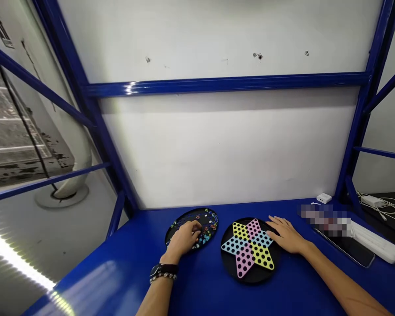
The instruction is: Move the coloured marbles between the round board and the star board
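A round black game board (pixel 250 248) with a pastel star full of holes lies on the blue table (pixel 200 285). My right hand (pixel 285 235) rests flat on its right edge, fingers stretched out. To the left lies a round black tray (pixel 191 228) with several coloured marbles. My left hand (pixel 184 238), with a watch and bead bracelet at the wrist, reaches into that tray with its fingers curled over the marbles; whether it holds one is hidden.
A phone (pixel 349 245) and a white power strip (pixel 375 243) lie at the right of the table, with a small white charger (pixel 324 198) behind. Blue shelf posts (pixel 358 123) stand at both sides against a white wall. More cables lie beyond the right post.
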A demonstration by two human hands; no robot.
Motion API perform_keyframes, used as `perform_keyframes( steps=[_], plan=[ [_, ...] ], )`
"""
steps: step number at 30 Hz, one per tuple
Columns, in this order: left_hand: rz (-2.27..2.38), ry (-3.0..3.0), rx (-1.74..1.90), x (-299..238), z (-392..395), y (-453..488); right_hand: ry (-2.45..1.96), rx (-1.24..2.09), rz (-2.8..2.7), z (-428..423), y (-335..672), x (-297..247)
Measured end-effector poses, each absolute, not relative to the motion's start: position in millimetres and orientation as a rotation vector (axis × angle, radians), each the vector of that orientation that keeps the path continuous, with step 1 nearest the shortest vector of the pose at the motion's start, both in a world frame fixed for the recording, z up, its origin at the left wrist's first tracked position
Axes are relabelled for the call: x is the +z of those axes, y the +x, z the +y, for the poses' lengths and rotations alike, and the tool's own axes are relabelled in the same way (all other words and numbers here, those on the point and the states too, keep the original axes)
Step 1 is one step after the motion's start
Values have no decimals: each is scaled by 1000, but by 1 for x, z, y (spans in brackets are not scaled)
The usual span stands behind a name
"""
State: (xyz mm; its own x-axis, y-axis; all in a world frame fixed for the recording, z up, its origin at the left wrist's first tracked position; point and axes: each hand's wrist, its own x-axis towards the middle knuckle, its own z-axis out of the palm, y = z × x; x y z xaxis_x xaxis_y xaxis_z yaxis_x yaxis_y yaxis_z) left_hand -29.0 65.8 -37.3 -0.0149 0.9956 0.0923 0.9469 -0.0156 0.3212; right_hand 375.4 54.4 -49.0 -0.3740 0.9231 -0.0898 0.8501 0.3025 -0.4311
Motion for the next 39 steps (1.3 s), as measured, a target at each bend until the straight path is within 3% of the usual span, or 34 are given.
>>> perform_keyframes(
  steps=[7,16,23,39],
  plan=[
    [1909,1991,794,-35,68,-35,-1650,602,-2399,59,379,-54],
    [1884,1923,875,-39,69,-39,-1630,609,-2405,59,381,-53],
    [1817,2109,616,-36,61,-19,-1649,620,-2411,58,380,-49],
    [1754,1896,666,-32,58,-34,-1677,631,-2423,57,383,-44]
  ],
)
